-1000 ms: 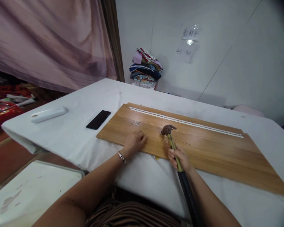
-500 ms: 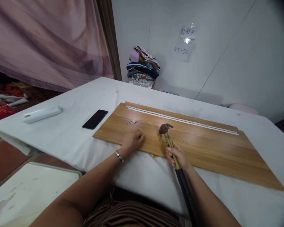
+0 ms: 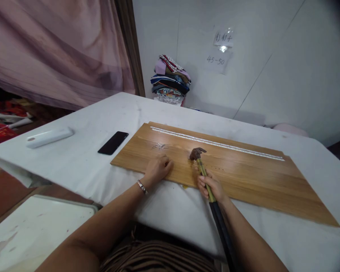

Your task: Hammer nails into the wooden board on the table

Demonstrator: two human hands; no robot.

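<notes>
2 hands | right hand (image 3: 212,187) grips hammer (image 3: 203,169) mid-handle | head ahead on board (image 3: 243,177)

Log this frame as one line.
left hand: curled on board | right hand: gripping hammer, head on board | nails: loose beyond left hand

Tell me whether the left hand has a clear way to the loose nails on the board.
Probably yes. The left hand rests on the wooden board, with the nails just beyond its fingers; nothing lies between. The hammer sits off to the right.
</notes>
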